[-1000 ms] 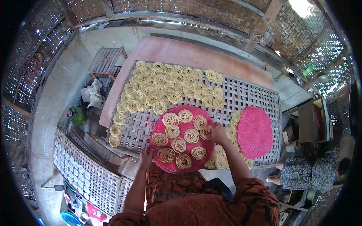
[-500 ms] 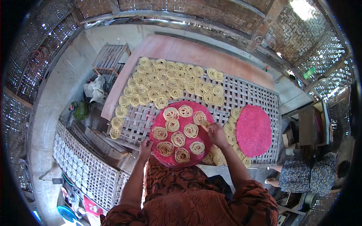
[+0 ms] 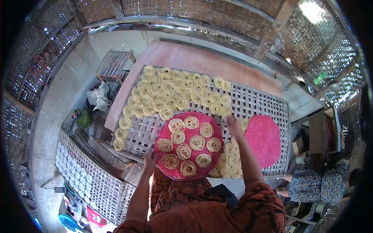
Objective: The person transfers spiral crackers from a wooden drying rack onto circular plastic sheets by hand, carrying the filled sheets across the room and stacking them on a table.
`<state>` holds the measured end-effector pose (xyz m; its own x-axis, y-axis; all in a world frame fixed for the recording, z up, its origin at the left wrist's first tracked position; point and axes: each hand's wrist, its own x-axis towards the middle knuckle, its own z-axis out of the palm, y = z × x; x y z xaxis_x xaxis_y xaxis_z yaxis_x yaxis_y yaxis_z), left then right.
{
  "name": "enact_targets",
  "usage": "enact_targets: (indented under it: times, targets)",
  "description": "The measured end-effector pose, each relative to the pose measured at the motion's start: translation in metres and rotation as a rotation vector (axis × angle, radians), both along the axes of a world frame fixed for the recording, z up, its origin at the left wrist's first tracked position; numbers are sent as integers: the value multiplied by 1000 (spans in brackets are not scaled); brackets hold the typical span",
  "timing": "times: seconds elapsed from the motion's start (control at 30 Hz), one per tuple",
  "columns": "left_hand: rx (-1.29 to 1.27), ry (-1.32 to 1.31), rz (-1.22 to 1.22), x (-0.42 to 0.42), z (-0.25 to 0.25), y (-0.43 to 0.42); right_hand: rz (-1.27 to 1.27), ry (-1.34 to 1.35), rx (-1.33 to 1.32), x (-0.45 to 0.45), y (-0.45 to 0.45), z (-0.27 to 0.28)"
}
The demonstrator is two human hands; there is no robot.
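Observation:
A round pink mat (image 3: 186,152) lies in front of my body, over the near edge of a woven bamboo rack (image 3: 136,136). Several coiled noodle nests (image 3: 197,143) are spread over it. My left hand (image 3: 150,160) is closed on the mat's left rim. Off the mat's upper right edge, my right hand (image 3: 234,126) is over the rack, close to a group of noodle nests (image 3: 232,160) at the right. Its fingers are partly hidden and blurred, so whether they hold anything is unclear.
Rows of noodle nests (image 3: 167,85) cover the rack's far left part. A second pink mat (image 3: 263,140) lies at the right. A lower woven rack (image 3: 103,174) with pale discs stands at left. Another person's patterned clothing (image 3: 305,184) shows at right.
My right hand has left the mat's right side and moved up and right. A noodle nest now lies flat where it was. My left hand keeps its hold on the rim.

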<state>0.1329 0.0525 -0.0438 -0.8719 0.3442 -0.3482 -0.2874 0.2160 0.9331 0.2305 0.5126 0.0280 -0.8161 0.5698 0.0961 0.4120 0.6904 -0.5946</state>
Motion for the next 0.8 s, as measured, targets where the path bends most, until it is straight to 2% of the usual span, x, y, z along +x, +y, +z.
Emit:
enact_targets:
  times: [0.07, 0.1, 0.17, 0.2, 0.27, 0.3, 0.33, 0.4, 0.43, 0.47, 0.53, 0.57, 0.6, 0.67, 0.7, 0.77, 0.8]
  targets:
    - [37, -45, 17, 1, 11, 4, -56, -38, 141, -42, 39, -1]
    - [-22, -6, 6, 2, 13, 4, -51, -36, 141, -59, 57, -15]
    - [-82, 37, 7, 0, 17, 5, -241, 67, 528, -91, 88, -55]
    - [-135, 33, -19, 0, 20, 5, -235, 71, 525, -99, 97, -66]
    - [-197, 26, -45, -1, 17, 2, -301, -150, 608, -109, 105, -84]
    - [-142, 15, -19, 0, 11, 2, -394, -216, 474, -113, 94, -58]
    - [-83, 5, 7, 0, 6, 2, -393, -215, 471, -120, 93, -50]
    - [-102, 52, -4, 0, 9, 2, -556, -111, 170, -126, 109, -61]
    - [-109, 54, -14, -1, 4, 0, -522, 43, 169, -123, 116, -69]
    - [-112, 59, -25, 0, -1, -2, -521, 40, 171, -121, 114, -63]
    - [-110, 50, -30, -1, 1, -2, -464, 475, 8, -121, 108, -38]
    - [-111, 43, -37, -1, 2, -2, -349, 519, 103, -118, 112, -34]
    - [-110, 40, -30, -3, -2, -3, -342, 517, 102, -116, 99, -17]
    - [-172, 25, -23, -2, -20, -7, -93, 476, -172, -103, 49, 36]
    - [-72, -47, 20, 0, -22, -6, -57, 350, -176, -95, 30, 42]
    - [-149, -9, -19, -1, 5, -1, 161, 484, -459, -84, -8, 31]
    - [-224, 33, -66, -2, 15, 1, 6, 319, -717, -80, -42, 49]
